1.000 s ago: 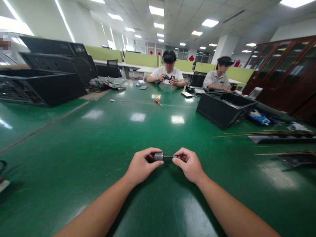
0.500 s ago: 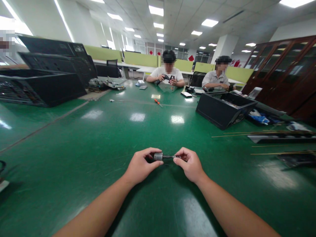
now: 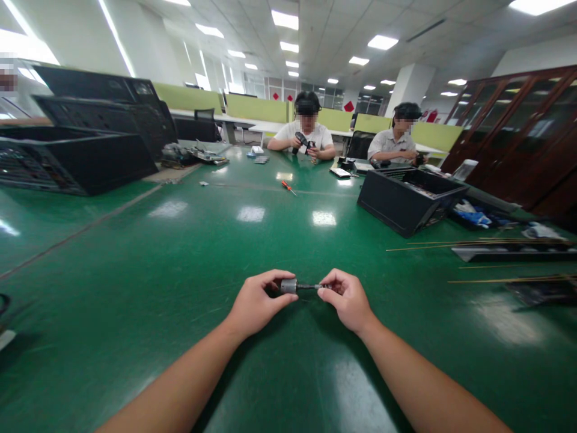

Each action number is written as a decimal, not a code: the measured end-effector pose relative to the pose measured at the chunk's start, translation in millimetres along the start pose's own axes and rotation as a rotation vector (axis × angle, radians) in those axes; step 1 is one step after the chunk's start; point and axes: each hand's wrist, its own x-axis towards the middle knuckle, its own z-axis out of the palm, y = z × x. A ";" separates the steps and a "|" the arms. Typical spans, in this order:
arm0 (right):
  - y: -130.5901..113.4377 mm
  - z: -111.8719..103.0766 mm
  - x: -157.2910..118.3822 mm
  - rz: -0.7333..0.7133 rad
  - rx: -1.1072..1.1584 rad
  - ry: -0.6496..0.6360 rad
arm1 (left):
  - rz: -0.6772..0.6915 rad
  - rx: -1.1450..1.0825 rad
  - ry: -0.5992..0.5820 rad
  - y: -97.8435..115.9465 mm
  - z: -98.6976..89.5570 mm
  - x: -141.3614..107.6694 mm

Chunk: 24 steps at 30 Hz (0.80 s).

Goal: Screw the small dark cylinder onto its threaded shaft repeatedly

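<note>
Between the thumb and fingers of my left hand [image 3: 258,300] is a short grey metal cylinder [image 3: 289,286], lying sideways just above the green tabletop. From its right side runs a thin dark rod [image 3: 307,287], which joins the two hands. My right hand [image 3: 346,299] pinches the far end of this rod, where a spiral or coil-like silvery part [image 3: 325,287] shows by the fingertips. Both hands are closed on the same piece. The cylinder's left end is hidden inside my left hand, and its exact kind cannot be made out.
An orange-handled screwdriver [image 3: 287,187] lies ahead on the green table [image 3: 189,252]. Black computer cases stand at left [image 3: 112,159] and right [image 3: 406,201]. Thin brass-coloured rods [image 3: 487,280] stick out at right. Two people sit opposite; one holds a dark tool [image 3: 301,139].
My hands and the metal piece stay almost in place; the right fingertips shift very slightly right. Across the table, a person's dark tool has been raised and tilted.
</note>
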 end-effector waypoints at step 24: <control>-5.0 4.6 10.0 0.125 0.450 0.058 | -0.289 -0.331 0.403 -0.3 -57.1 -22.5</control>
